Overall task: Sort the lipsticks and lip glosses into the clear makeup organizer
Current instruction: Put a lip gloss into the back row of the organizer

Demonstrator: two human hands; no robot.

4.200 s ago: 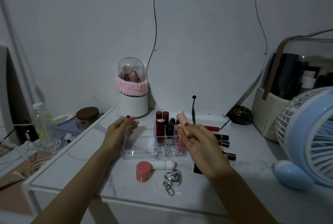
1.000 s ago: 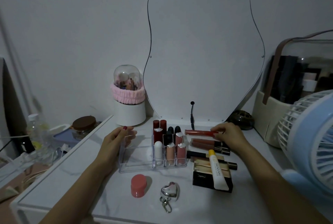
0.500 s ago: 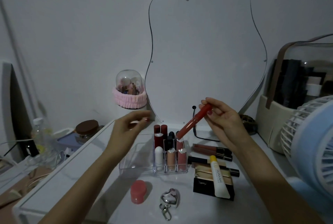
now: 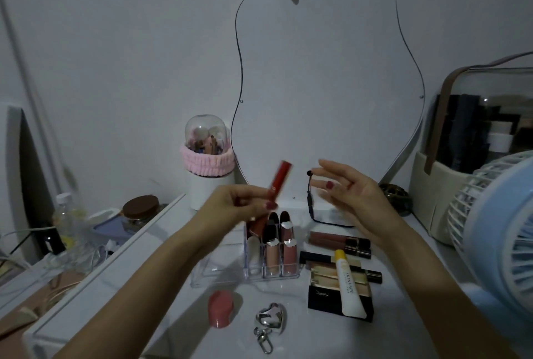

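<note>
My left hand (image 4: 233, 204) pinches a red lip gloss tube (image 4: 279, 178) above the clear makeup organizer (image 4: 219, 275), the tube tilted up to the right and motion-blurred. Several lipsticks stand in the organizer's right-hand slots (image 4: 281, 252); its wide left compartment holds nothing. My right hand (image 4: 350, 194) hovers to the right of the tube with fingers spread and nothing in it. More lip glosses (image 4: 339, 240) lie on the table right of the organizer, beside a yellow-capped white tube (image 4: 349, 286) that rests on a black and gold box (image 4: 326, 298).
A pink round case (image 4: 220, 308) and a silver heart keychain (image 4: 271, 318) lie in front of the organizer. A blue fan (image 4: 501, 231) stands at the right. Behind are a wavy mirror (image 4: 317, 84), a domed brush holder (image 4: 206, 162) and a lidded storage case (image 4: 473, 139).
The red lip gloss has passed from my right hand to my left. My right hand has let go and opened. The tube now tilts the other way, higher on the left.
</note>
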